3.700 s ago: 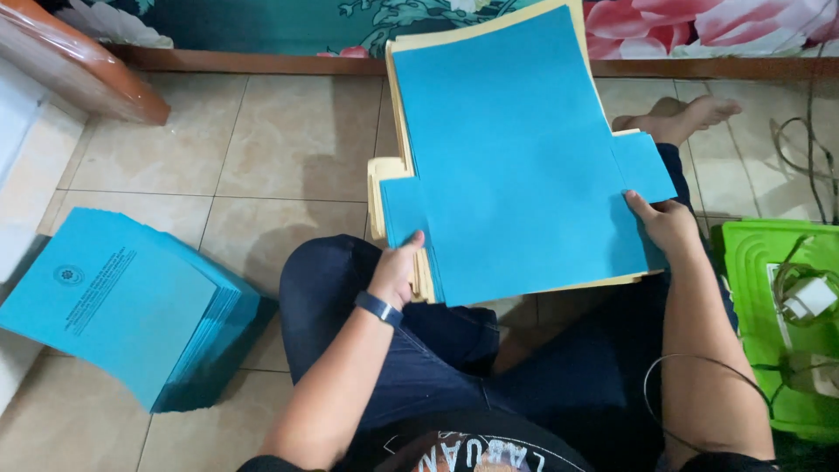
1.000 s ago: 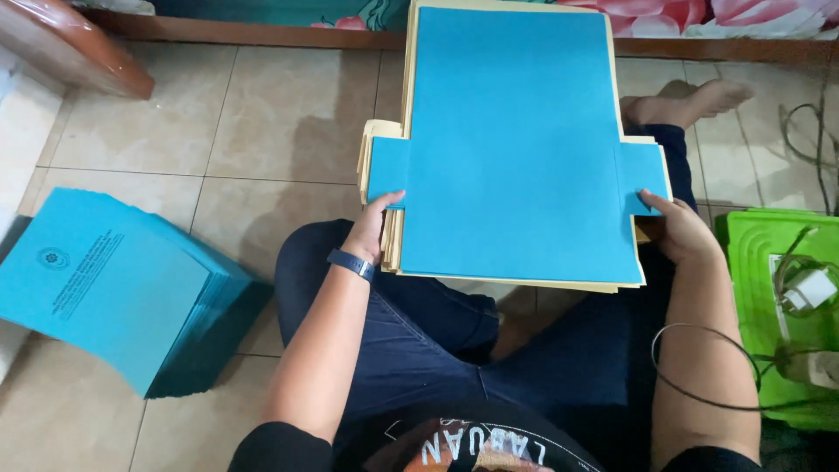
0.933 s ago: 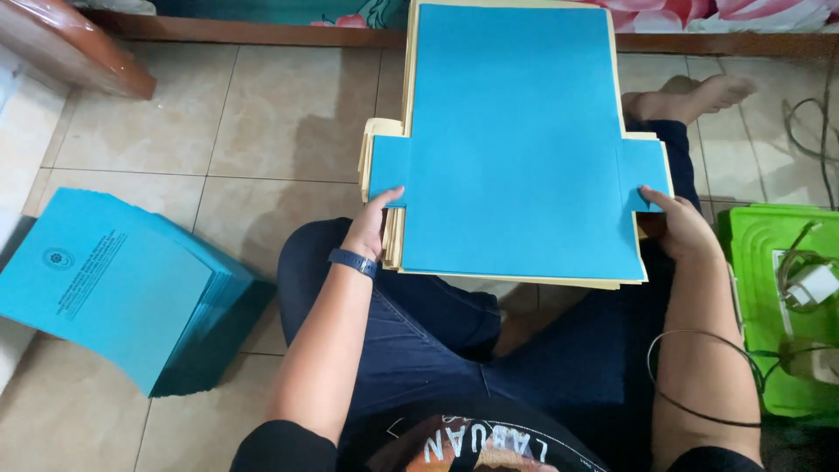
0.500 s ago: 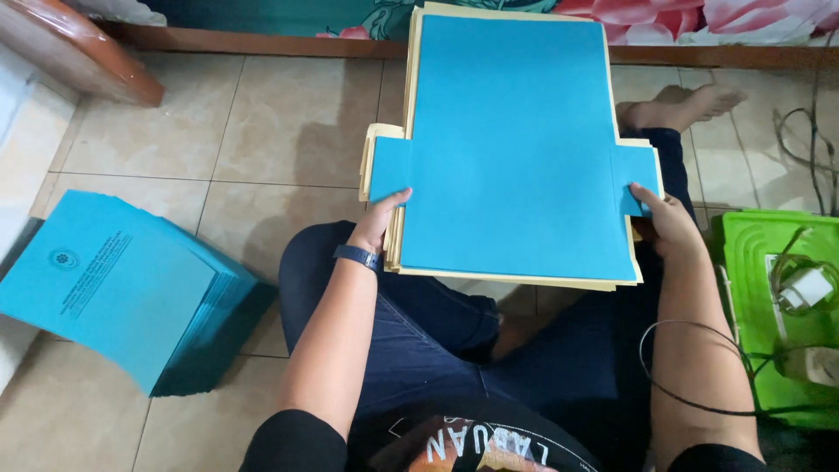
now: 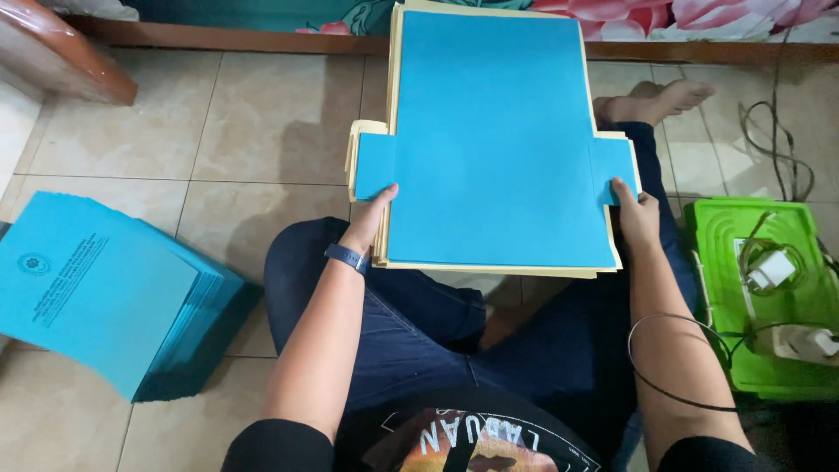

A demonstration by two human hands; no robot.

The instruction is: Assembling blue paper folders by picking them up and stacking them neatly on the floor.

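Note:
A large blue paper sheet (image 5: 494, 140) with a small flap on each side lies on top of a cream-yellow cardboard template (image 5: 395, 105) of the same shape, resting over my lap. My left hand (image 5: 374, 218) pinches the left flap and the stack's left edge. My right hand (image 5: 636, 214) presses its fingers on the right flap. Both hands sit at the near corners of the sheet.
A thick stack of printed blue folders (image 5: 105, 293) lies on the tiled floor at the left. A green plastic tray (image 5: 725, 297) with a white charger and cables stands at the right. My bare foot (image 5: 655, 100) sticks out beyond the sheet. A wooden edge runs along the back.
The blue sheet has been squared up on the yellow template from a tilted position. My hands have shifted slightly along the side flaps.

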